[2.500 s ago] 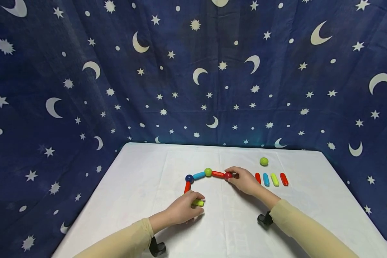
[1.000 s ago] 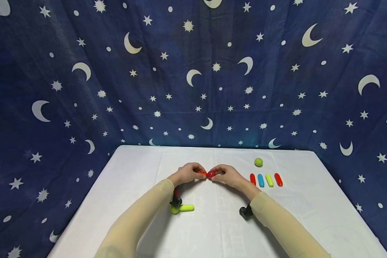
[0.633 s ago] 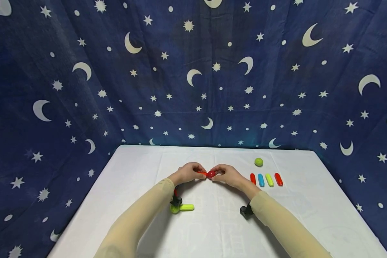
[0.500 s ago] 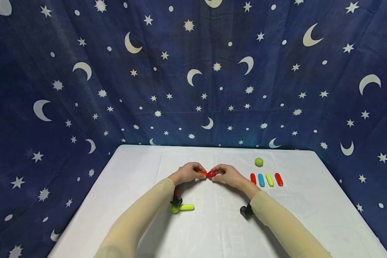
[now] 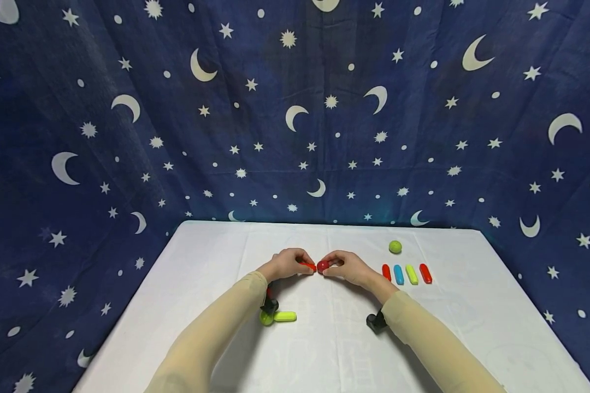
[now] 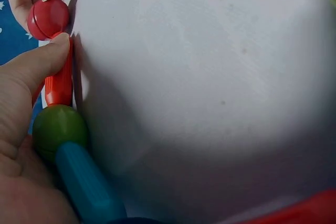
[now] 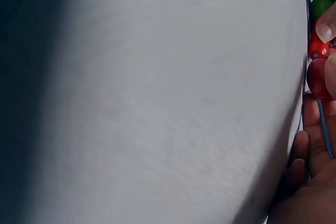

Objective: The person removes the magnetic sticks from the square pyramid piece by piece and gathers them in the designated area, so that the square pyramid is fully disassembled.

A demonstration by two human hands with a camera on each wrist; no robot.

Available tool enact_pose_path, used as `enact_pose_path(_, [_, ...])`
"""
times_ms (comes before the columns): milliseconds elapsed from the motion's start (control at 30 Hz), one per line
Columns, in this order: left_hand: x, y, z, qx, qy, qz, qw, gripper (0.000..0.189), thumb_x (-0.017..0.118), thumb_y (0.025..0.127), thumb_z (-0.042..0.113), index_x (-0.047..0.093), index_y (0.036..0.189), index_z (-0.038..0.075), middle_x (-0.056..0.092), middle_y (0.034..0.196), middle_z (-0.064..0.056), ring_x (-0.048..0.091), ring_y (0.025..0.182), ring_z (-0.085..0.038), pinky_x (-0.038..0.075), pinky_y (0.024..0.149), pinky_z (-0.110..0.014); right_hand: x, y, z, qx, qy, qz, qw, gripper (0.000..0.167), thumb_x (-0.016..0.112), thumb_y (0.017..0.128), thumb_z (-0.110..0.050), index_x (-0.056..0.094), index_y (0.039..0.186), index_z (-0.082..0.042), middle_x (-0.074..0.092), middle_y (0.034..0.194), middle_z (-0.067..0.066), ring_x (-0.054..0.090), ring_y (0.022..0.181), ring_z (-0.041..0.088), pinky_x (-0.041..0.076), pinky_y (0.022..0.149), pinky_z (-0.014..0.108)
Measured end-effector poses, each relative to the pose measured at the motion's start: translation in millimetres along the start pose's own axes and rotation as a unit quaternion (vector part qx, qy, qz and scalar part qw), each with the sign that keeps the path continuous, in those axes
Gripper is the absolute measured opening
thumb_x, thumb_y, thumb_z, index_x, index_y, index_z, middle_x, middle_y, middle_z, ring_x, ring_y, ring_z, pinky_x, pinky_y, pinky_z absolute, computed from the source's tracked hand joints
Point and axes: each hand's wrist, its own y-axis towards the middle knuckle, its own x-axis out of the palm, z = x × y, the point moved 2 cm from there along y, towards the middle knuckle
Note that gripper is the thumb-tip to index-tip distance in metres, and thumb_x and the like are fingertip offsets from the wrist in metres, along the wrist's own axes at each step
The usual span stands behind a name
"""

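Note:
My left hand (image 5: 285,263) pinches a red rod (image 6: 59,85) of a toy chain between thumb and fingers. In the left wrist view, a green ball (image 6: 60,127) joins that rod's other end, and a blue rod (image 6: 86,182) runs on from the ball. My right hand (image 5: 346,267) holds a red ball (image 5: 323,266) at its fingertips, facing the red rod's free end. A narrow gap shows between ball and rod in the head view. Much of the chain is hidden behind the left hand and forearm; its near end shows a lime-green ball (image 5: 266,317) and a lime-green rod (image 5: 285,316).
To the right of the right hand lie a red rod (image 5: 386,273), a blue rod (image 5: 399,274), a lime-green rod (image 5: 412,274) and another red rod (image 5: 425,273) in a row. A loose green ball (image 5: 395,246) sits behind them on the white tabletop (image 5: 472,327).
My left hand left the near lime-green rod and took hold of the far red rod. My right hand moved left with the red ball. A slight gap has opened between ball and rod.

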Motion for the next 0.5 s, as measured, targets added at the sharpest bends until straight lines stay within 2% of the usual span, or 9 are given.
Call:
enact_pose_path(200, [1.7, 0.0, 1.6, -0.01, -0.007, -0.013, 0.9998, 0.016, 0.083, 0.087, 0.035, 0.074, 0.098, 0.027, 0.067, 0.092, 0.014, 0.056, 0.088, -0.012, 0.033, 0.098, -0.051, -9.0, -5.8, 0.3, -0.008, 0.032, 0.004, 0.9995, 0.036, 0.081, 0.09, -0.023, 0.068, 0.121, -0.009, 0.072, 0.105, 0.004, 0.064, 0.098, 0.019, 0.05, 0.09, 0.037])
enact_pose_path(300, [1.2, -1.0, 0.7, -0.006, -0.014, -0.015, 0.9998, 0.016, 0.083, 0.087, 0.034, 0.075, 0.099, 0.026, 0.067, 0.093, 0.012, 0.057, 0.087, -0.012, 0.037, 0.094, -0.045, -19.0, -12.3, -4.4, -0.014, 0.044, 0.007, 0.9989, 0.038, 0.08, 0.091, -0.026, 0.068, 0.123, -0.01, 0.073, 0.106, 0.005, 0.064, 0.098, 0.019, 0.049, 0.086, 0.038])
enact_pose_path(400, [-1.0, -2.4, -0.8, 0.002, -0.031, -0.022, 0.9993, 0.018, 0.083, 0.087, 0.028, 0.076, 0.103, 0.023, 0.068, 0.097, 0.009, 0.057, 0.088, -0.013, 0.042, 0.088, -0.038, -35.9, -22.2, -11.1, -0.027, 0.042, 0.015, 0.9986, 0.04, 0.079, 0.092, -0.029, 0.067, 0.126, -0.012, 0.072, 0.11, 0.005, 0.064, 0.101, 0.021, 0.048, 0.084, 0.04])
enact_pose_path(500, [-4.2, -4.2, -1.5, 0.015, -0.031, -0.028, 0.999, 0.022, 0.083, 0.087, 0.023, 0.077, 0.109, 0.02, 0.069, 0.102, 0.007, 0.057, 0.091, -0.014, 0.045, 0.085, -0.034, -61.4, -35.0, -14.3, -0.025, 0.035, 0.039, 0.9983, 0.044, 0.08, 0.091, -0.031, 0.066, 0.129, -0.013, 0.071, 0.115, 0.007, 0.064, 0.107, 0.024, 0.047, 0.087, 0.041])
